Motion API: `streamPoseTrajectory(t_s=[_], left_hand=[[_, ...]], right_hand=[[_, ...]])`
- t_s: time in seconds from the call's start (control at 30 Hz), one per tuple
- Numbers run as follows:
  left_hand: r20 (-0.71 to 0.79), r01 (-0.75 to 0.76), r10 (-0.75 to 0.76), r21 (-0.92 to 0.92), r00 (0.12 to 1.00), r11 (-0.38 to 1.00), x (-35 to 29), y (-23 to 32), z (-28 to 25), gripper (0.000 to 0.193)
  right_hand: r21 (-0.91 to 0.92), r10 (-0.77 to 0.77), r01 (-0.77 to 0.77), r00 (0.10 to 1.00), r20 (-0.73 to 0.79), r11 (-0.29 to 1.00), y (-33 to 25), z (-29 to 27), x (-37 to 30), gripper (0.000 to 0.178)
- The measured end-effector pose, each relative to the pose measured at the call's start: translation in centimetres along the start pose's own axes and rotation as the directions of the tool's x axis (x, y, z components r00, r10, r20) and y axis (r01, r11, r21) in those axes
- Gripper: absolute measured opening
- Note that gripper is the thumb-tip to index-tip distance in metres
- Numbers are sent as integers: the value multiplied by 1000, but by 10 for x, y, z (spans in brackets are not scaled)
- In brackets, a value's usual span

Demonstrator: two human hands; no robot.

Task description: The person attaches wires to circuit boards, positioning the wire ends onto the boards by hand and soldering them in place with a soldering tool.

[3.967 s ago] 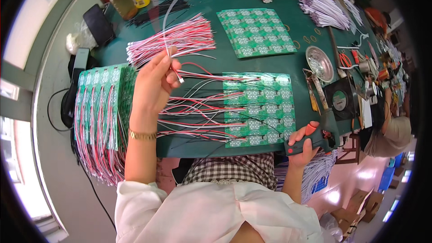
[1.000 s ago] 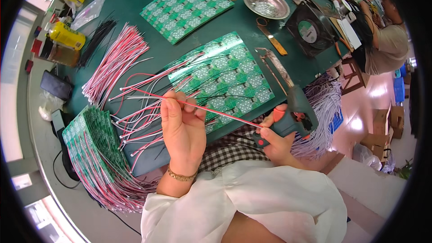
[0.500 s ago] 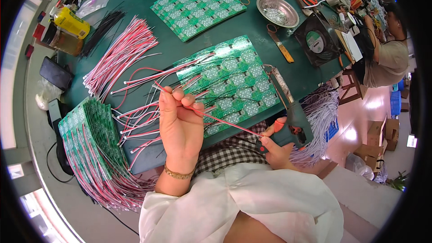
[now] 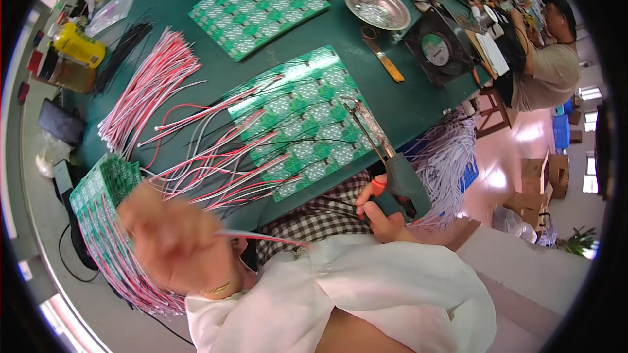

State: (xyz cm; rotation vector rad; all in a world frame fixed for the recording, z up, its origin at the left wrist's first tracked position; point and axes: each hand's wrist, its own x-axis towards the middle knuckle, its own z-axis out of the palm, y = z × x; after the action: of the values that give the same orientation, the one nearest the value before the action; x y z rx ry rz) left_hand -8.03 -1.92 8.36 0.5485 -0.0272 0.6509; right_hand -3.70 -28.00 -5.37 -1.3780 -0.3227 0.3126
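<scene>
My left hand (image 4: 180, 242), smeared by motion, is closed on a red and white wire (image 4: 261, 236) that trails right across my lap. My right hand (image 4: 384, 219) grips a soldering gun (image 4: 407, 186) with a dark green body and an orange-red trigger. Its long metal tip reaches up over a green circuit board panel (image 4: 307, 117). Red, white and black wires (image 4: 216, 163) run onto the panel's left part and stick out past its edge. Just left of my left hand hangs a wired stack of panels (image 4: 88, 196).
Farther off lie a bundle of red and white wires (image 4: 150, 85), black wires (image 4: 124, 55), stacked panels (image 4: 258, 10), a metal bowl (image 4: 378, 8), a wooden-handled knife (image 4: 386, 62) and a fan (image 4: 438, 49). A person (image 4: 546, 68) sits at the right. Grey-white wires (image 4: 451, 163) hang beside the table.
My left hand has swept left and down, away from the panel, with the wire. The right hand and soldering gun stay near the panel's right edge. The whole view has shifted slightly.
</scene>
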Motion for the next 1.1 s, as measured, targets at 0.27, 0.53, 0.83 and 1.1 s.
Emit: streamPoseTrajectory(t_s=[0.27,0.53,0.83,1.1], left_hand=[[807,-864,-313,446,501,-233,4,-17,33,31],[608,-741,-499,662,618,-112,-1,-93,-38,28],[547,-665,-441,727,711,-170,-14,-111,-50,31],[561,-664,-388,717,731,-215,-16,-114,-51,31]], right_hand=[[76,-93,105,985,-147,992,-8,0,11,42],[61,32,-27,996,-83,998,-11,-5,4,43],[88,33,-45,991,132,995,-22,-29,-13,47],[-332,334,-195,834,439,923,-70,-54,-6,26]])
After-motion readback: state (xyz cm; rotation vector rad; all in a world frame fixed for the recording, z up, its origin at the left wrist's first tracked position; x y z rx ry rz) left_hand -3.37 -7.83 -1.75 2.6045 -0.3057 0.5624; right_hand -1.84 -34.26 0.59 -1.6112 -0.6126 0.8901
